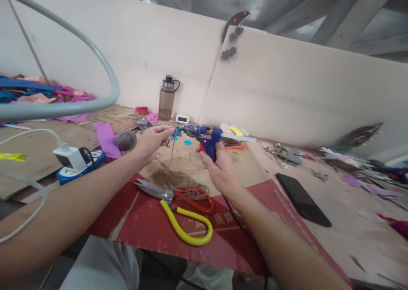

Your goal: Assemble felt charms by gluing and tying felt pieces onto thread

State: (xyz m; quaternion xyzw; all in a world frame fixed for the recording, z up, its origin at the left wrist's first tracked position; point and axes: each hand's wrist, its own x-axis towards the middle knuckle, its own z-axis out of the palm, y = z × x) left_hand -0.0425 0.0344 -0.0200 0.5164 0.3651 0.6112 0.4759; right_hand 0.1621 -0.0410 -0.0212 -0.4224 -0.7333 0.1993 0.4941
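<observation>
Right hand [221,169]: fingers closed around the grip of the blue glue gun [204,135], held above the middle of the table [350,213] with the nozzle pointing left. Left hand [153,141]: thumb and fingertips pinched together on the upper end of a thin cord [172,154], directly at the nozzle tip. The cord hangs down from the pinch to a loose heap on the red cardboard sheet [143,222], which lies at the near edge of the table. Shears [153,188] with yellow and red handle loops lie on the same sheet, touching the heap. A black phone [302,201] lies flat just right of the sheet. A grey yarn ball [125,139] sits left of the left hand; a water bottle [166,99] stands upright at the far edge against the wall
</observation>
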